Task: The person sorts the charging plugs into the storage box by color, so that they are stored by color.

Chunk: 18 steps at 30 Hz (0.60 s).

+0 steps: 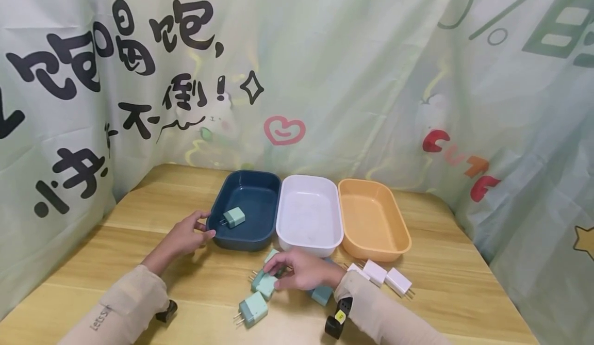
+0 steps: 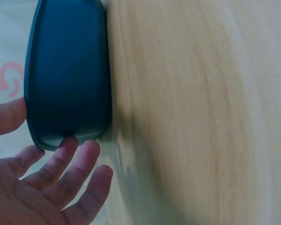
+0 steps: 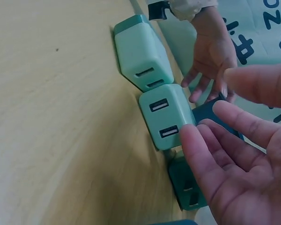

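At the left end of a dark blue tray (image 1: 257,200), my left hand (image 1: 187,235) touches the rim and outer wall with thumb and fingers fairly straight. One light green USB charger (image 1: 235,217) lies inside that tray. My right hand (image 1: 303,270) hovers by a cluster of green chargers, fingers loosely spread and holding nothing. In the right wrist view, a fingertip is close to a charger with two USB ports (image 3: 165,117); whether they touch I cannot tell. A two-tone green charger (image 1: 253,310) lies nearer, prongs pointing left. Blue chargers (image 1: 321,295) are partly hidden beneath my right hand.
A white tray (image 1: 310,208) and an orange tray (image 1: 373,216) stand in a row right of the blue one. Several white chargers (image 1: 398,282) lie in front of the orange tray. Printed curtains (image 1: 334,77) surround the wooden table (image 1: 457,283).
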{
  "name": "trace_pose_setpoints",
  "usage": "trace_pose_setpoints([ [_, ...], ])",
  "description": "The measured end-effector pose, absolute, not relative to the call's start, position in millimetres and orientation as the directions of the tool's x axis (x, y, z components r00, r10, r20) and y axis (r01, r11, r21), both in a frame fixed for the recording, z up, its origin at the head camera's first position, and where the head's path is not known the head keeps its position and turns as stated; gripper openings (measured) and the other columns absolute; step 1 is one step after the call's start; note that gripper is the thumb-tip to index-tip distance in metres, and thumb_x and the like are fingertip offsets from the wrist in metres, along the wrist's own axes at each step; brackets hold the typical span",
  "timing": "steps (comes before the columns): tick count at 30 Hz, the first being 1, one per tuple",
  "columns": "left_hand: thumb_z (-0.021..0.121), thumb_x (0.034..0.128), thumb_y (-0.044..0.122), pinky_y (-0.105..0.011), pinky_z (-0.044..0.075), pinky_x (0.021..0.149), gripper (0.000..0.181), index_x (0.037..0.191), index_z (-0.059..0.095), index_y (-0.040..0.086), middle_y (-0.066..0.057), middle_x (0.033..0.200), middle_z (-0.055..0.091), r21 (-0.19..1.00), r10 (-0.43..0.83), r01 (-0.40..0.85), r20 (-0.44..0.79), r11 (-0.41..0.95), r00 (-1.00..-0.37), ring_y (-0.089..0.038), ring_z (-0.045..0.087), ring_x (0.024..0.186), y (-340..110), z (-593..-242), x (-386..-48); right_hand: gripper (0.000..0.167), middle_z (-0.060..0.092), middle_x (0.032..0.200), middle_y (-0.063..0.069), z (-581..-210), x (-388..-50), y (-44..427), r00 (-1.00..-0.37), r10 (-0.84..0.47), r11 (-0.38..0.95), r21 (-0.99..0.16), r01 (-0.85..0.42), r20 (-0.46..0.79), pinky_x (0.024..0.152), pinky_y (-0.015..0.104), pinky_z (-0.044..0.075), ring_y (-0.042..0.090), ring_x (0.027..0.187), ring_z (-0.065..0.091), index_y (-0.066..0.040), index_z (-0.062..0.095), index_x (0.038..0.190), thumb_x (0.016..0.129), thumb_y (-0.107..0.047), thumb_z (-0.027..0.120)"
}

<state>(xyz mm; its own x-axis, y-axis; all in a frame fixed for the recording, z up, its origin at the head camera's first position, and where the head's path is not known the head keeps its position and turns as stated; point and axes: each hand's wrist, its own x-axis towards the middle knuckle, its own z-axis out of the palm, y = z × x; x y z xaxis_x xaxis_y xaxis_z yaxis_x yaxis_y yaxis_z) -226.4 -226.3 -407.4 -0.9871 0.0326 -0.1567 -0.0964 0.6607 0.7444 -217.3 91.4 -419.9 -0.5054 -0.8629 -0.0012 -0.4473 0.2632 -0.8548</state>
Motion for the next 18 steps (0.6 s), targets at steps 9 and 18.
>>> trace_pose_setpoints([
  [9, 0.063, 0.0939, 0.02, -0.037, 0.052, 0.064, 0.062, 0.145, 0.034, 0.001, -0.027, 0.119, 0.054, 0.745, 0.03, -0.098, -0.156, 0.66, -0.987, -0.029, 0.064, 0.088, -226.4, -407.5, -226.0, 0.041, 0.063, 0.105, 0.001, -414.7, -212.8, 82.9, -0.517, -0.855, 0.336, -0.793, -0.508, -0.031, 0.077, 0.02, 0.053, 0.004, 0.093, 0.06, -0.002, 0.063, 0.119, 0.08, 0.002, 0.074],
  [18, 0.064, 0.0926, 0.019, -0.039, 0.053, 0.063, 0.063, 0.144, 0.034, -0.002, -0.028, 0.116, 0.056, 0.763, 0.051, -0.077, -0.142, 0.641, -0.989, -0.03, 0.065, 0.088, -225.1, -403.6, -223.6, 0.056, 0.065, 0.111, -0.006, -413.8, -217.8, 68.7, -0.434, -0.901, 0.396, -0.414, -0.819, -0.003, 0.074, 0.007, 0.042, -0.001, 0.088, 0.055, -0.011, 0.065, 0.123, 0.07, -0.001, 0.08],
])
